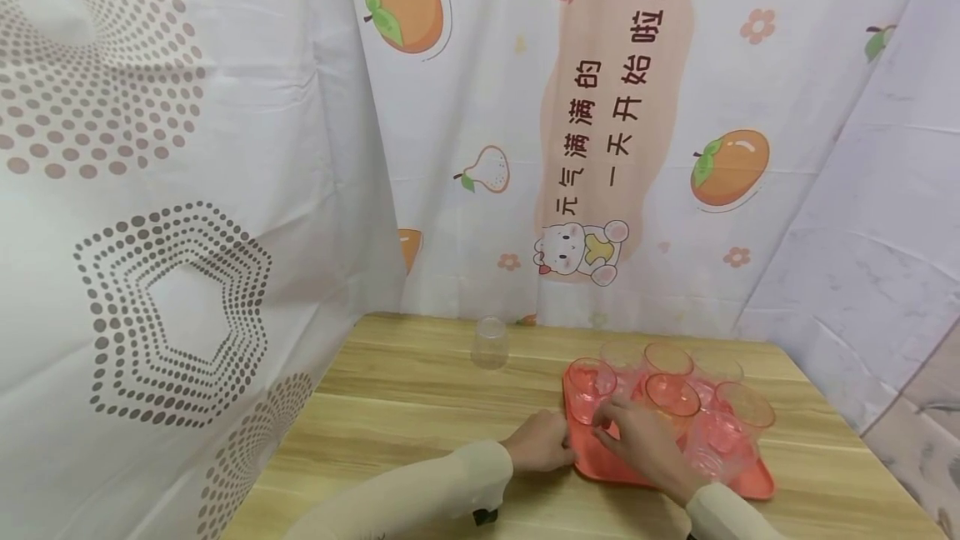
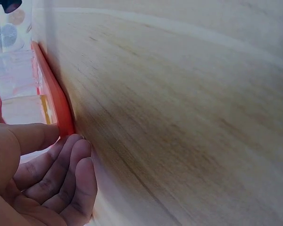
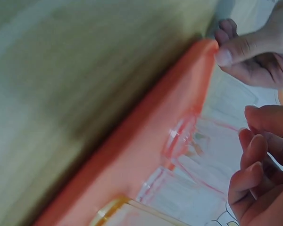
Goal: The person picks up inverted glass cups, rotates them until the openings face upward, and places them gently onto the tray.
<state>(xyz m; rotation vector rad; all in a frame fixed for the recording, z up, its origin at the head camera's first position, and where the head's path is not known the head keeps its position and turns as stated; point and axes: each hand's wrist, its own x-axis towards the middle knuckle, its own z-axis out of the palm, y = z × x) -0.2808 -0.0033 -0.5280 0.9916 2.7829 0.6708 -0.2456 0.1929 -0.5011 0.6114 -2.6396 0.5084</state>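
A coral-red tray (image 1: 606, 463) sits on the wooden table and holds several clear tumblers, some with pink or amber rims. My left hand (image 1: 542, 442) is at its left edge; in the left wrist view the thumb presses on the tray rim (image 2: 60, 106) while curled fingers come up beneath. Over the tray's front part, my right hand (image 1: 645, 440) hovers with bent fingers, close to a pink-rimmed tumbler (image 1: 591, 394) at the left. Nothing shows between the right fingers; in the right wrist view their tips are near the tumbler's rim (image 3: 205, 147).
One clear tumbler (image 1: 490, 345) stands alone at the back of the table (image 1: 420, 407), left of the tray. An amber-rimmed tumbler (image 1: 675, 398) and another clear tumbler (image 1: 720, 444) crowd beside the right hand. Printed curtains (image 1: 465, 257) enclose the table's back and sides.
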